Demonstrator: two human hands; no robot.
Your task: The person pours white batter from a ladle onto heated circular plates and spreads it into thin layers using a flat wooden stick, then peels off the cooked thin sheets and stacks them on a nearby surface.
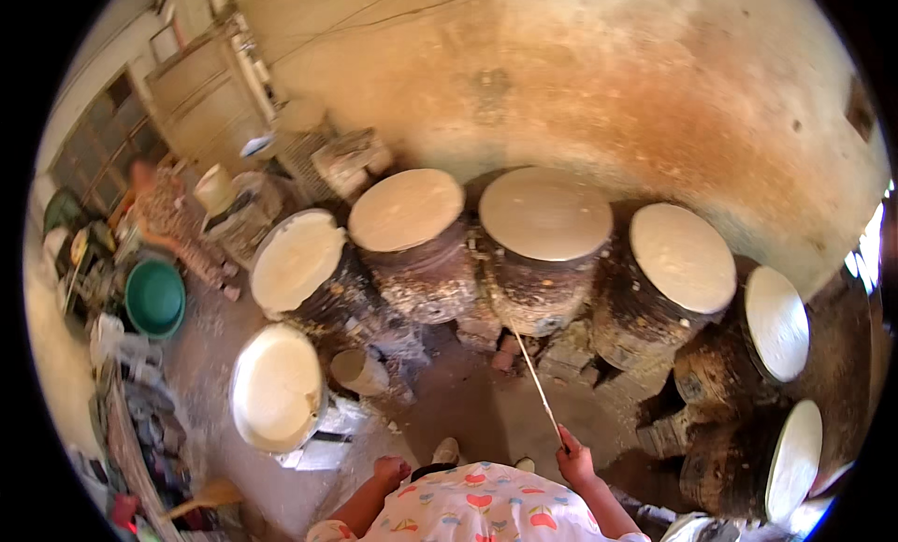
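**A:** What is the right hand (574,460) doing?

**B:** Its fingers are clamped around the near end of a thin pale stick (536,381). The stick runs up and to the left, away from the person, and its far tip lies near the base of the middle stove (538,280), just above some bricks (505,355) on the dirt floor (468,402).

**A:** And the left hand (391,469)?

**B:** It hangs low on the left, near the person's patterned clothing (472,514). The fingers look curled together in a loose fist, though the hand is small in the view, so I cannot tell if anything is in it.

**A:** What stands around them?

**B:** A curved row of dark, round stoves, each topped by a pale flat disc. From the left: one near disc (277,387), one further back (297,260), then two at the far middle (406,208) (545,213), one to the right (683,257), and two more at the right edge (776,322) (793,458). A small pale pot (360,371) sits on the floor just right of the near left disc.

**A:** Anything else?

**B:** A green basin (155,299) at the far left, with another person (164,215) crouched behind it near a stained wall (608,93).
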